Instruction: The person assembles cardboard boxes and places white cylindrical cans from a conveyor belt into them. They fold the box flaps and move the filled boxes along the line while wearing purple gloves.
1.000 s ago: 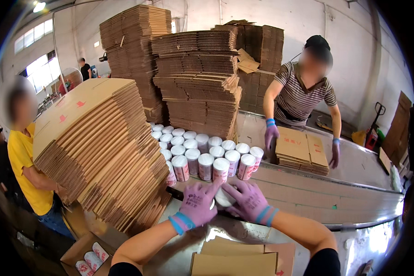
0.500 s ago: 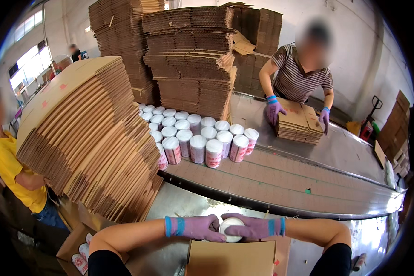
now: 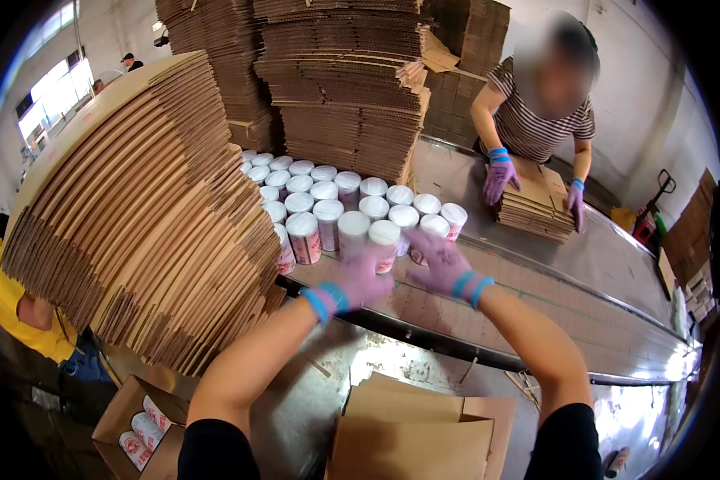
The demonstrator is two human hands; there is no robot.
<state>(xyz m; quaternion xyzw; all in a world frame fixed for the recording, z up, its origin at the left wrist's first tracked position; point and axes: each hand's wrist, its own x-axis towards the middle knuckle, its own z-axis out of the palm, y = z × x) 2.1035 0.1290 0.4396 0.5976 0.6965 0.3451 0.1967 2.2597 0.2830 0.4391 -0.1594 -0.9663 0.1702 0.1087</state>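
Both my hands wear purple gloves with blue cuffs and reach out over the front of a group of white-lidded cans. My left hand is in front of a grey-white can, its fingers open and blurred. Beside it, my right hand has its fingers stretched toward a front-row can and its neighbour. Neither hand shows anything held; contact with the cans is hard to make out through the blur. Below my arms stands a cardboard box with its flaps up; its inside is hidden.
A tall, leaning stack of flat cardboard rises at the left. More cardboard stacks stand behind the cans. Across the conveyor, a person in gloves holds folded cartons. An open box with several cans sits lower left.
My hands have moved forward from the cardboard box to the cans. The white-lidded can they held is no longer in them. The view has shifted, showing more of the lower left box.
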